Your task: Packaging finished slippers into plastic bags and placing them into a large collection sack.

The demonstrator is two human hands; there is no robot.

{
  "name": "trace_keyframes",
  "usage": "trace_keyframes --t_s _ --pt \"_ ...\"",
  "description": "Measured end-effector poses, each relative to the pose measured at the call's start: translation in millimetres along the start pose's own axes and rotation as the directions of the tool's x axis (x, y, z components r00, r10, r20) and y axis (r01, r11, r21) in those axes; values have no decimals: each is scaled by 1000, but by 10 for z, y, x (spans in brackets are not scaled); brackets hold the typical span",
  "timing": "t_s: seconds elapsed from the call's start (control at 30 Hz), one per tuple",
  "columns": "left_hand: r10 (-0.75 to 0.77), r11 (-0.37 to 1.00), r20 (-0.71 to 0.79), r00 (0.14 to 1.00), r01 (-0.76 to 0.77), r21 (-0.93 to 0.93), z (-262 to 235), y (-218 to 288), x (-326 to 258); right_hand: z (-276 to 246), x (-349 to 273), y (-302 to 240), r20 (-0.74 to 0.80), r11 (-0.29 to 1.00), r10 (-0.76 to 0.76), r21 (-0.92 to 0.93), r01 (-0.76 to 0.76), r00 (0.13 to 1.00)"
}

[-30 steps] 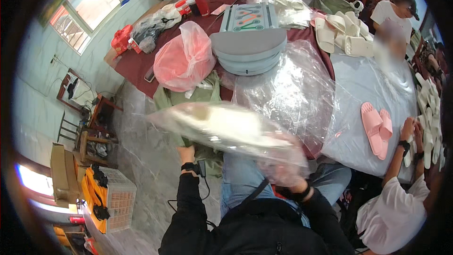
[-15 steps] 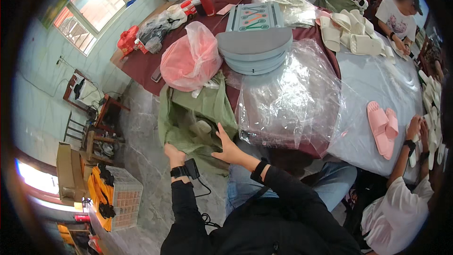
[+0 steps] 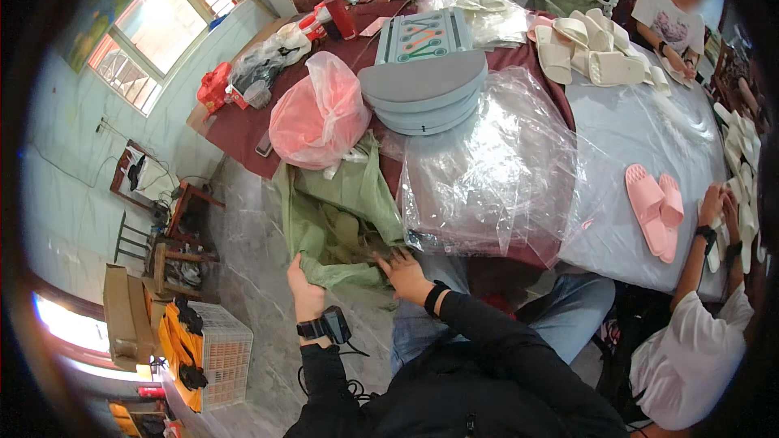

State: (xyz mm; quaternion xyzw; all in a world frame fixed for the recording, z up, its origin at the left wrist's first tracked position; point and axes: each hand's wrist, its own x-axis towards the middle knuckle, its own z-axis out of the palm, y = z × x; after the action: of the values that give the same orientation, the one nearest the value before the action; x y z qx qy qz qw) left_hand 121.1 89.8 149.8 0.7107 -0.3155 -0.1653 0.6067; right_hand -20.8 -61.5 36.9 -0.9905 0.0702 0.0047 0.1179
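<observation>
A green woven sack (image 3: 369, 186) hangs open at the table's near left edge, with pale slipper-like shapes (image 3: 347, 229) dimly visible inside. My left hand (image 3: 307, 290) is closed on the left side of its near rim. At the right end of that rim is my right hand (image 3: 408, 280), back upward, its bent fingers over the fabric. The near rim stretches between both hands. A knotted translucent bag of pink contents (image 3: 316, 118) rests above the sack's far side. Clear plastic bags (image 3: 487, 170) are spread on the table to the right.
A grey-blue rounded case (image 3: 423, 85) stands on the maroon-covered table (image 3: 251, 142). Pink slippers (image 3: 656, 209) and piled cream slippers (image 3: 596, 49) lie on the right. A co-worker's hands (image 3: 722, 207) are at the right edge. A white crate (image 3: 227, 357) stands on the floor at left.
My right hand has come down from above the sack's opening onto its near rim. My left hand has shifted slightly lower, still on the sack, and the near rim is folded outward.
</observation>
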Motion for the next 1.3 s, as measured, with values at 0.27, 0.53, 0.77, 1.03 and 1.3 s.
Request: trace_keyframes --t_s 0.27,0.53,0.77,1.03,1.3 --pt "-223 902 -5 975 204 -380 32 166 89 -172 12 126 27 994 -80 -78 82 996" --pt "-161 861 -52 986 115 -495 -156 379 160 -1259 -351 546 -283 984 106 165 -61 953" --pt "-529 801 -137 837 440 -406 -343 662 375 -1329 -528 601 -604 992 106 120 -41 790" --pt "-256 33 -378 890 399 916 -396 185 455 -1148 -771 659 -366 992 89 117 -49 926" --pt "78 -20 281 957 -280 960 762 361 400 -914 -970 669 -252 926 373 49 -373 893"
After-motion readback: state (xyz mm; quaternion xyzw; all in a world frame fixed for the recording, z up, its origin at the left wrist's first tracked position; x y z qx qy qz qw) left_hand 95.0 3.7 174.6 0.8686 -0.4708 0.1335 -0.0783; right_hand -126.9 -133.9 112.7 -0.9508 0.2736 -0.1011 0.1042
